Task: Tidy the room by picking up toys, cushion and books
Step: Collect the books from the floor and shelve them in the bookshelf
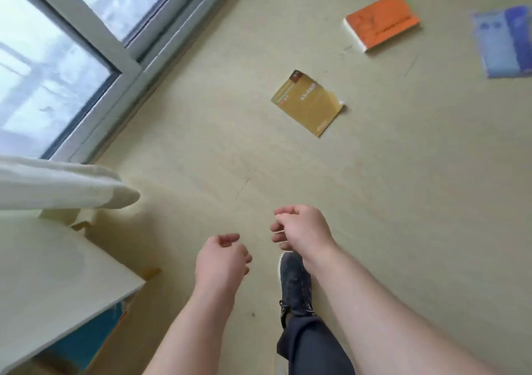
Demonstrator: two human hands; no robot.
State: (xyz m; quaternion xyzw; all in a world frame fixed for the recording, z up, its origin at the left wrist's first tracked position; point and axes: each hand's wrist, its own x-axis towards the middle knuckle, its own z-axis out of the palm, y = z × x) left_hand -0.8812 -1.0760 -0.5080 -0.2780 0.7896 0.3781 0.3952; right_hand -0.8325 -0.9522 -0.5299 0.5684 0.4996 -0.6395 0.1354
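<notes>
Walking to next pickup: left hand point(221, 259) and right hand point(302, 230) loosely curled, empty. Gold book point(308, 102) flat on floor point(417, 173) at 12 o'clock, orange book point(381, 20) at 1. Next probably: step in, crouch, grab gold book.

Both hands out front, left point(221, 262) and right point(302, 228), fingers loosely curled, holding nothing.

A beige floor point(403, 187) is being looked down on. A gold book point(308, 102) is being shown lying flat on it. Beyond the gold book, to the right, an orange book point(381, 22) and a blue book point(503, 40) are being shown lying flat, apart from each other. Nearer than the gold book, the left hand point(221, 262) and right hand point(302, 228) are being held loosely curled and empty, over a dark shoe point(295, 285). Left of the gold book, a window point(57, 58) is being shown.
</notes>
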